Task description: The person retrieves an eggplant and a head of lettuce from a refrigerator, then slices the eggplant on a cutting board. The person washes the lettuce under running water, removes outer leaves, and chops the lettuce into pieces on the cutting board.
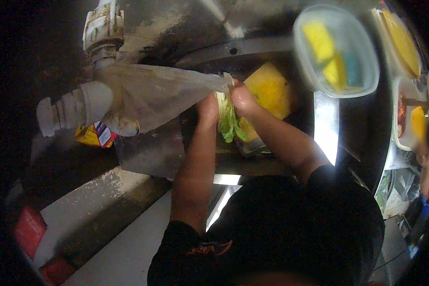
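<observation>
A bunch of pale-stemmed green lettuce leaves (pixel 228 123) hangs between my two hands. My left hand (pixel 208 107) grips it from the left; my right hand (pixel 242 98) holds it on the other side, with wet-looking skin. Just above both hands ends a stained, whitish sleeve (pixel 164 89), of cloth or plastic, which runs from white pipe fittings (pixel 87 96) at the left. Its narrow tip meets my fingers, and I cannot tell whether they touch it. Behind my right hand a worn yellow board (pixel 270 89) lies at a slant in a dark basin. My fingertips are partly hidden.
A translucent plastic tub (pixel 368 71) with yellow and teal sponges stands at the upper right. Beyond it are a yellow-topped container (pixel 400 43) and a white tray (pixel 402 139); another person's hand (pixel 422 147) is near the tray. A yellow-and-red packet (pixel 102 134) lies beneath the pipe.
</observation>
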A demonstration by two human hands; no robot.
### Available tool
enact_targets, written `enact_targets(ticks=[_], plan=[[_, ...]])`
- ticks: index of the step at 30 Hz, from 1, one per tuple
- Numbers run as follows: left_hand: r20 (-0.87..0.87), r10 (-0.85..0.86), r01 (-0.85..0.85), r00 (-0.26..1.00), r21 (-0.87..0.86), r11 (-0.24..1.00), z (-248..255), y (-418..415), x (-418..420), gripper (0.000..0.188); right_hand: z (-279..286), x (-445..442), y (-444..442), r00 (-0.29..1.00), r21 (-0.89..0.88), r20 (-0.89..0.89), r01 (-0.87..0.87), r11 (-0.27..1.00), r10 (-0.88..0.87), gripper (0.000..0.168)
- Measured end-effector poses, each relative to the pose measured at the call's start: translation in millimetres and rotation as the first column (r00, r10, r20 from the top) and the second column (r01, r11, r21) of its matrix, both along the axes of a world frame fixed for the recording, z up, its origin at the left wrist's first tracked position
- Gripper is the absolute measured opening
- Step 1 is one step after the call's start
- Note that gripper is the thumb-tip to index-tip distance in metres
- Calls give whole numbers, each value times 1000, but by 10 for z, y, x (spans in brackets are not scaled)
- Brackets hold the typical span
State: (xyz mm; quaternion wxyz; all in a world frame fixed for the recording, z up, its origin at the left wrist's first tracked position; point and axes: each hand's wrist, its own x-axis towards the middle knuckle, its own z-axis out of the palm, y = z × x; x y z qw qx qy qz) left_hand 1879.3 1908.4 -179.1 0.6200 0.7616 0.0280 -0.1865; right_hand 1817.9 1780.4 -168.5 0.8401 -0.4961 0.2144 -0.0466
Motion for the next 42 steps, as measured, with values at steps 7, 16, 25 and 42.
enact_targets(ticks=[7,16,25,42], plan=[[57,-57,33,997,348,937,624,-624,-433,64,-112,-193,-226,979,157,-122,182,971,-164,57],[-41,-291,274,956,-233,933,441,-300,-211,59,417,-162,-345,947,212,322,-76,974,4,55],[96,-407,307,908,506,806,1366,-98,-574,87,-13,499,101,951,224,252,124,967,-180,37],[831,-210,-207,515,358,910,3547,553,-610,63,1398,-550,-1143,983,-653,118,186,734,-144,63]])
